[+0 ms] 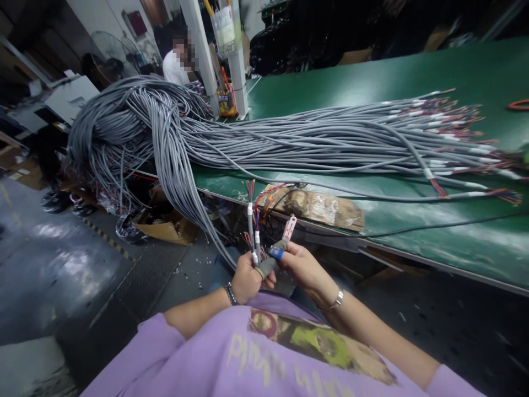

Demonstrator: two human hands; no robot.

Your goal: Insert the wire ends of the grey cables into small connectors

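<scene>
My left hand (247, 278), with a dark bracelet at the wrist, is closed around a few grey cables (250, 226). Their ends stick up past the fist, with white bands and loose coloured wires. My right hand (306, 267) grips a hand tool with a grey wrapped handle (268, 267) and a pale flat end with a hole (290, 227). The handle slants across the front of the cables, close to my left fingers. Blue tape (276, 253) covers a digit of my right hand. What the tool's lower end touches is hidden.
A thick bundle of grey cables (289, 140) lies along the green table (413, 71) and droops over its left side. A taped wooden block (322, 207) sits at the near edge. Behind are a white post (239, 66) and a person (176, 67). A cardboard box (165, 229) stands below.
</scene>
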